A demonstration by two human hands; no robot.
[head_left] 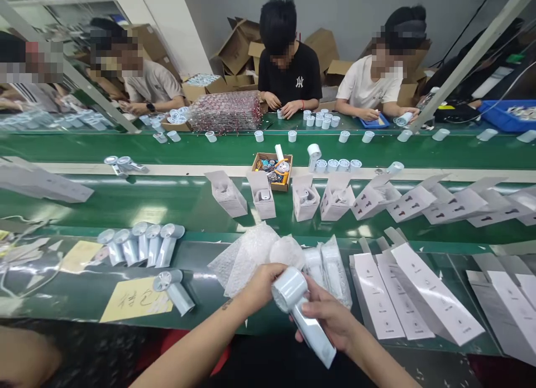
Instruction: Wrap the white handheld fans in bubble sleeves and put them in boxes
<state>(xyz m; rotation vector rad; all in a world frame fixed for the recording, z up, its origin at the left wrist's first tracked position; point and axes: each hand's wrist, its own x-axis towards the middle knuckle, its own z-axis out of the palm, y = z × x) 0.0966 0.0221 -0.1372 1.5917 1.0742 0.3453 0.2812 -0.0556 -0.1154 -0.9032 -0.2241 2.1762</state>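
Observation:
A pale blue handheld fan, shaped like a small hair dryer, is tilted in front of me, its round head up and its handle pointing down to the right. My right hand wraps round the handle, thumb on top. Just behind the fan's head is my left hand; its fingers are hidden by that head, so its grip does not show. Beyond my hands lie bubble-wrap bags, and next to them wrapped fans. To the left, one unwrapped fan lies by a yellow paper.
Several fans stand grouped on the left. White boxes lean at the right, and open boxes line the green belt. A small carton holds assorted parts. Co-workers sit across the line, handling pale blue parts.

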